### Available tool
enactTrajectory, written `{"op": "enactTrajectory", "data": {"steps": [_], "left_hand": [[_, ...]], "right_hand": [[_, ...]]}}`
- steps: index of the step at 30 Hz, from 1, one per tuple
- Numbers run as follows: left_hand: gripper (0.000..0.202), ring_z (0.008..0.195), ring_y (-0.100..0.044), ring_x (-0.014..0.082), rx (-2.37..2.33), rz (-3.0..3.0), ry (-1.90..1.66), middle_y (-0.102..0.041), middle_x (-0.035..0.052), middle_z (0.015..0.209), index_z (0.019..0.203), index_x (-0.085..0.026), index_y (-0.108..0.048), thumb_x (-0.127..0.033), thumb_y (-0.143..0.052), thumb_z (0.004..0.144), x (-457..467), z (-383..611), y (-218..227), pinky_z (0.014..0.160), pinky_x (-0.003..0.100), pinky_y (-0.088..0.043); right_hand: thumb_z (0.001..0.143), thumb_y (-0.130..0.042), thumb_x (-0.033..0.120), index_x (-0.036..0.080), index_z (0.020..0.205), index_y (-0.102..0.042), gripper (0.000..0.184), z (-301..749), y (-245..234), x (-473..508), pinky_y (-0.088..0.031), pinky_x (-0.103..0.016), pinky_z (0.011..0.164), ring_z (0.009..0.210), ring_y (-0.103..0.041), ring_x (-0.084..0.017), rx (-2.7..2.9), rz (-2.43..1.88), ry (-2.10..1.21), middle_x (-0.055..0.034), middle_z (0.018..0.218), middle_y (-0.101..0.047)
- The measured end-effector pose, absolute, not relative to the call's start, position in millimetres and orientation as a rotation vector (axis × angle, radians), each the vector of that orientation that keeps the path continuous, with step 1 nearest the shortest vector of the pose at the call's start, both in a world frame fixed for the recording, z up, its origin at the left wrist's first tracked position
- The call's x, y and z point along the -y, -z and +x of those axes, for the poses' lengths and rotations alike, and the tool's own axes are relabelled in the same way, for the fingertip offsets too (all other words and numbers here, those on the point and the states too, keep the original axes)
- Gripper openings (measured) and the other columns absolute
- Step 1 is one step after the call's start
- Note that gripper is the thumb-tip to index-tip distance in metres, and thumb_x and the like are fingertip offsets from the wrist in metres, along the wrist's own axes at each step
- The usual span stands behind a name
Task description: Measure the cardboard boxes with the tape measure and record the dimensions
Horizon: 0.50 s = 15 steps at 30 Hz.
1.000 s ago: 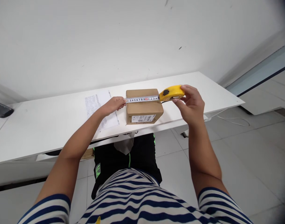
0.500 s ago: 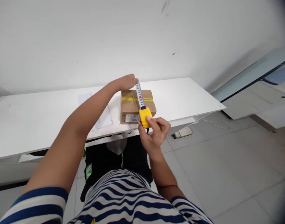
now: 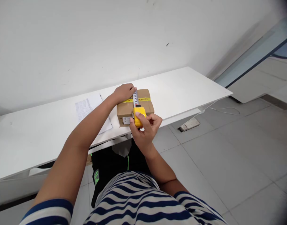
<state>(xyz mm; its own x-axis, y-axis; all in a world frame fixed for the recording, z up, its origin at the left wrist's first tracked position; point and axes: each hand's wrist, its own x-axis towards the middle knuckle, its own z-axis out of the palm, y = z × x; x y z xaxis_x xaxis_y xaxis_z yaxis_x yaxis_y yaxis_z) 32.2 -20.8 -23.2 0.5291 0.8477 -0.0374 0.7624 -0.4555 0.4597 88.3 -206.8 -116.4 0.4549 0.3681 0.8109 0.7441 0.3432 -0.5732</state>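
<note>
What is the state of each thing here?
Cardboard box, closed, sealed with yellow tape, lying on the table.
Tape measure, blade pulled out across the box top, front to back.
Left hand, holding the blade end at the box's far edge.
Right hand, gripping the yellow case at the near edge.
Paper sheet, flat, left of the box.

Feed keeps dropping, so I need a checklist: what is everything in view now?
cardboard box: one, brown with yellow tape band, on the table
tape measure: one, yellow case, white blade across the box top
paper sheet: one, white, on the table left of the box
table: one, white, along the wall
cable: one, white, floor right of the table
black item: one, green marks, under the table
left hand: one, pins the blade end at the box's far edge
right hand: one, grip on the case at the box's near edge
</note>
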Motion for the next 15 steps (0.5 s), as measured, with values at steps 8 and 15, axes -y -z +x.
{"op": "enactTrajectory", "data": {"steps": [8, 15], "left_hand": [[0.03, 0.088, -0.058, 0.0208, -1.307, 2.365, -0.393, -0.073, 0.0072, 0.102, 0.091, -0.02, -0.062, -0.043, -0.046, 0.103, 16, 31, 30, 0.077, 0.034, -0.038], [0.021, 0.094, -0.062, 0.0205, -1.132, 2.335, -0.75, -0.073, 0.0075, 0.106, 0.091, -0.021, -0.058, -0.036, -0.05, 0.103, 26, 22, 25, 0.085, 0.036, -0.047]], "right_hand": [[0.095, -0.072, 0.022, 0.058, 0.154, -0.045, 0.075, 91, 117, 204, -0.059, -0.038, 0.068, 0.085, -0.053, -0.017, 1.168, -1.166, 0.428, -0.0024, 0.104, -0.038], [0.096, -0.075, 0.028, 0.035, 0.157, -0.045, 0.069, 96, 131, 202, -0.06, -0.034, 0.077, 0.094, -0.055, -0.018, 1.169, -1.157, 0.521, -0.0035, 0.108, -0.045]]}}
